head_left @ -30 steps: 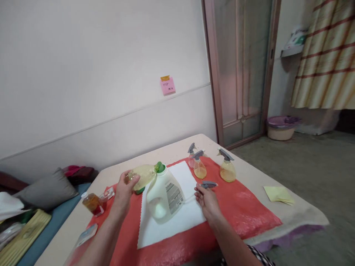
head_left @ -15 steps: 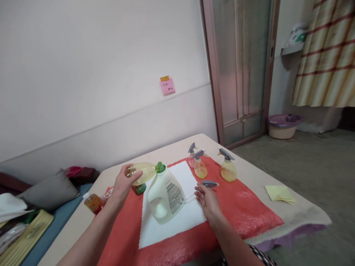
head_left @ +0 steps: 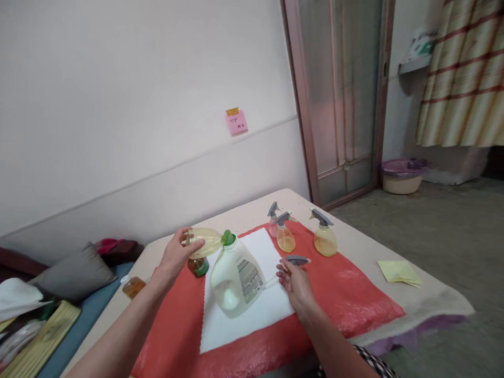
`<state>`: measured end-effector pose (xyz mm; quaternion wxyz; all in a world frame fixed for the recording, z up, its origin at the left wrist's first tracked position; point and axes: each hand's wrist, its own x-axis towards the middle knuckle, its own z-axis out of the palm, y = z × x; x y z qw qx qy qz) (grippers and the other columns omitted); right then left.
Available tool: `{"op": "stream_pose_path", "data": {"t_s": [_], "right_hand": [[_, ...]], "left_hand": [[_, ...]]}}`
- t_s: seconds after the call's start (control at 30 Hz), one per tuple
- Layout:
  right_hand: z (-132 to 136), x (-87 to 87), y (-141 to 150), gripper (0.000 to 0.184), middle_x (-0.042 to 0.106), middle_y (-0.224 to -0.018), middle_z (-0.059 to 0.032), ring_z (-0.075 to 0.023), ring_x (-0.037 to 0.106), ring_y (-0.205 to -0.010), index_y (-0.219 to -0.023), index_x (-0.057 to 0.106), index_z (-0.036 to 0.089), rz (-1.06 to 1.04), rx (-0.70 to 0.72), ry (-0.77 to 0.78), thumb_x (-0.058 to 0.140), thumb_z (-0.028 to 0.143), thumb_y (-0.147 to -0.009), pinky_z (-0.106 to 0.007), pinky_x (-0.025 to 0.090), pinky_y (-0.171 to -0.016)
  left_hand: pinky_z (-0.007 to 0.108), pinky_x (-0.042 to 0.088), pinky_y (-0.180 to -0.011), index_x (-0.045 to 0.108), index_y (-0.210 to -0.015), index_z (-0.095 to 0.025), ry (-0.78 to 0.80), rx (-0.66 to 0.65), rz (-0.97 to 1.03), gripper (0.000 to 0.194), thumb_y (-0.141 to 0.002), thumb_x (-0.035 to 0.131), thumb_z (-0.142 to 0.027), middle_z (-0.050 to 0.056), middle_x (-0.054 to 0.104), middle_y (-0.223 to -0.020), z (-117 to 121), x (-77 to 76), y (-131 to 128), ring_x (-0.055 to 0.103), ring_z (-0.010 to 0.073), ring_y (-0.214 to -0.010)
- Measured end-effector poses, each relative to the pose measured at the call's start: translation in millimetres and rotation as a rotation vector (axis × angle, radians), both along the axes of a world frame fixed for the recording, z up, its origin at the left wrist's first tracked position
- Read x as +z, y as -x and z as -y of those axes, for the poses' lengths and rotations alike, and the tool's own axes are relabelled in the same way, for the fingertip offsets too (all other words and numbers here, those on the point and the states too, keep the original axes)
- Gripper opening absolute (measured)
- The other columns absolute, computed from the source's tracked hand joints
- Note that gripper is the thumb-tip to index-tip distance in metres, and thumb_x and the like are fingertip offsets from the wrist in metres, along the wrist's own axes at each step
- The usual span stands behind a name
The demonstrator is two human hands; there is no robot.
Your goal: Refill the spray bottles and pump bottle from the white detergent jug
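My left hand (head_left: pixel 180 252) grips a clear bottle (head_left: pixel 207 242) with pale yellow liquid, tipped on its side. The bottle's neck meets the green spout (head_left: pixel 227 238) of a large pale detergent jug (head_left: pixel 228 283), which stands upright on a white cloth (head_left: pixel 212 336). My right hand (head_left: pixel 295 281) is closed on a grey spray trigger head (head_left: pixel 298 260), its thin tube pointing left towards the jug. Behind it stand several spray bottles, one (head_left: pixel 325 241) to the right and another (head_left: pixel 285 240) nearer the cloth, both with yellowish liquid.
A dark bottle with a green label (head_left: pixel 198 268) lies under my left hand. An amber bottle (head_left: pixel 133 287) is at the table's left. Yellow sticky notes (head_left: pixel 399 273) lie near the right edge. A red cover (head_left: pixel 354 294) lies beneath the cloth.
The bottle in my left hand stays tipped at the jug's spout, with only a slight shift of the hand. My right hand keeps the trigger head in place. The view has moved slightly.
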<state>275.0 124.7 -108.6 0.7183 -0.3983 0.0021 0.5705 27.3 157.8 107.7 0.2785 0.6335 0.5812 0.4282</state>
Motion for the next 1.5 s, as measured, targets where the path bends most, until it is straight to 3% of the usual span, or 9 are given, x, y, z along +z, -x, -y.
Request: {"op": "stream_pose_path", "data": {"t_s": [0.23,0.6,1.0,1.27,1.5], "right_hand": [[-0.3,0.3,-1.1,0.019,0.068,-0.067,0.0002,-0.0098,0.060,-0.051,-0.083,0.062,0.018,-0.005,0.009,-0.002,0.074,0.027,-0.072,-0.019,0.044,-0.044],[-0.5,0.7,-2.1,0.022,0.068,-0.068,0.0007,-0.0097,0.059,-0.051,-0.084,0.060,0.019,-0.019,0.012,-0.024,0.075,0.027,-0.070,-0.019,0.043,-0.044],[2.7,6.4,-4.2,0.020,0.068,-0.068,0.0006,-0.0093,0.059,-0.052,-0.085,0.060,0.017,-0.032,0.023,-0.033,0.074,0.026,-0.072,-0.019,0.044,-0.045],[5.4,10.6,-4.9,0.019,0.067,-0.068,0.0005,-0.0091,0.059,-0.052,-0.084,0.061,0.017,-0.046,0.023,-0.033,0.074,0.026,-0.072,-0.018,0.044,-0.045],[6.1,11.9,-5.4,0.019,0.067,-0.069,0.0001,-0.0089,0.059,-0.053,-0.084,0.062,0.017,-0.063,0.026,-0.049,0.075,0.025,-0.073,-0.018,0.045,-0.046]], "left_hand": [[0.034,0.055,-0.072,0.057,-0.123,-0.021,0.017,-0.056,-0.041,0.070,-0.063,0.082,-0.048,0.013,0.067,-0.116,-8.8,4.8,1.0,0.069,0.0272,-0.093],[0.039,0.052,-0.083,0.060,-0.130,-0.022,-0.028,-0.084,-0.285,0.077,-0.063,0.080,-0.054,0.015,0.065,-0.125,-30.3,23.8,-1.8,0.066,0.0322,-0.103],[0.038,0.050,-0.086,0.057,-0.133,-0.023,0.045,-0.144,-0.569,0.079,-0.066,0.074,-0.059,0.012,0.065,-0.124,-33.2,55.8,-30.6,0.064,0.0310,-0.107],[0.040,0.050,-0.089,0.046,-0.142,-0.025,0.107,-0.170,-0.576,0.089,-0.066,0.074,-0.063,0.016,0.059,-0.132,-43.6,61.8,-32.3,0.061,0.0321,-0.113],[0.040,0.050,-0.087,0.052,-0.137,-0.024,0.088,-0.163,-0.572,0.083,-0.067,0.074,-0.061,0.016,0.058,-0.132,-42.6,59.2,-30.7,0.062,0.0323,-0.111]]}}
